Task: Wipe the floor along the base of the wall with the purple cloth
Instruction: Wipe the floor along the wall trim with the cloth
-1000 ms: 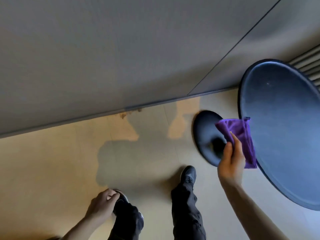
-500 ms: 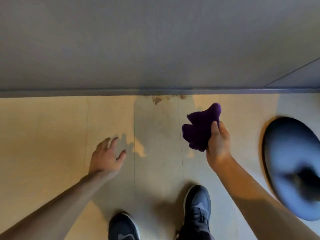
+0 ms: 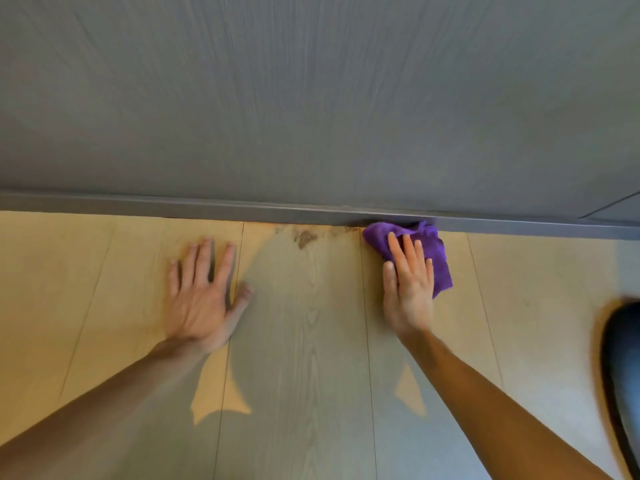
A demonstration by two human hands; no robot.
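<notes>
The purple cloth point(image 3: 438, 251) lies crumpled on the light wooden floor point(image 3: 311, 341), its far edge touching the grey skirting point(image 3: 207, 206) at the base of the grey wall point(image 3: 311, 98). My right hand point(image 3: 408, 285) presses flat on the cloth, fingers together and pointing at the wall. My left hand point(image 3: 202, 292) rests flat on the bare floor to the left, fingers spread, holding nothing. A brown stain point(image 3: 304, 238) marks the floor at the skirting, between the two hands and just left of the cloth.
A dark round object point(image 3: 623, 368), blurred, sits on the floor at the right edge. The wall runs across the whole upper view. Shadows of my arms and body fall on the planks in the middle.
My right hand has brought the cloth down from the air onto the floor against the skirting. My left hand has dropped flat on the floor. The view has come closer to the floor.
</notes>
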